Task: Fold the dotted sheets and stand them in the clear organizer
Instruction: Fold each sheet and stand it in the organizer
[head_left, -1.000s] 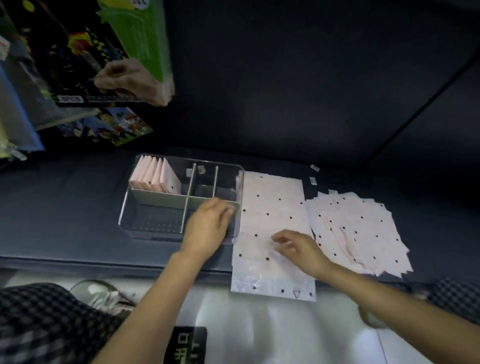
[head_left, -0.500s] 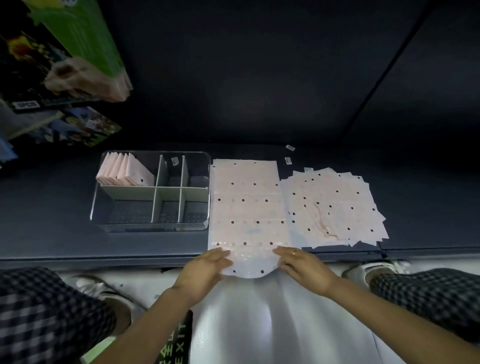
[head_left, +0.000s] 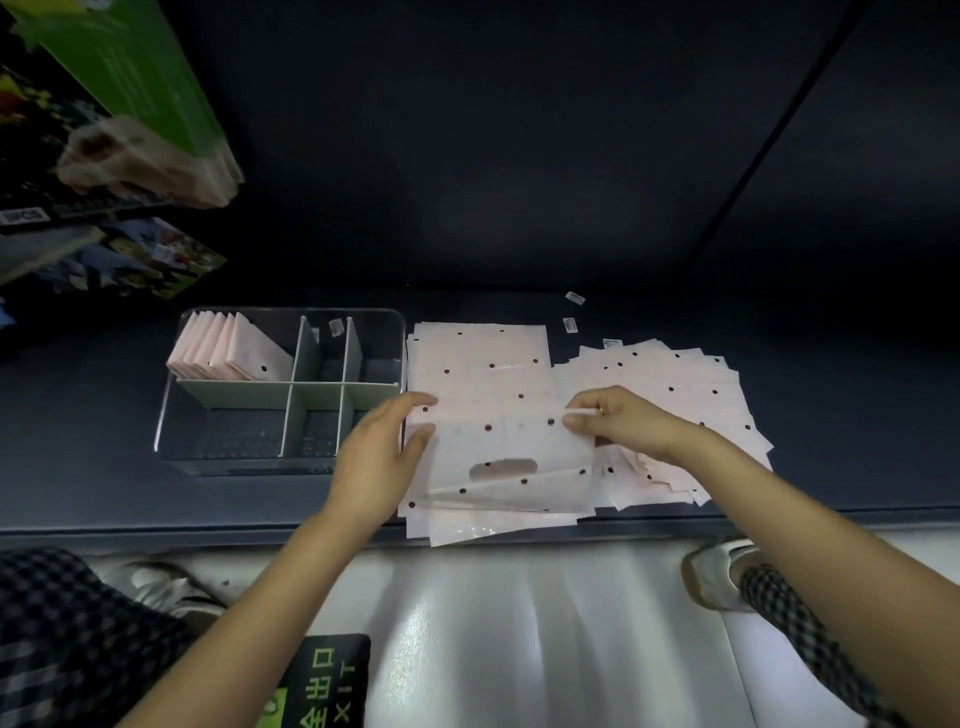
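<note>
**Two hands folding a dotted sheet on a dark shelf**

Both hands work the top dotted sheet (head_left: 498, 415), which lies at the front edge of the shelf (head_left: 78, 493), just right of the clear organizer (head_left: 283, 389). The left hand (head_left: 376, 457) has a loose, half-open grip: thumb and fingers spread against the sheet's left edge, the forearm reaching in from the lower left. The right hand (head_left: 621, 421) pinches the sheet's right edge between thumb and fingertips, a closed grip, its forearm entering from the lower right. The sheet's near portion is doubled over, showing a handle cut-out. Folded sheets (head_left: 228, 348) stand in the organizer's rear-left compartment. A fanned pile of loose sheets (head_left: 691, 384) lies toward the shelf's right, partly under the right hand.
</note>
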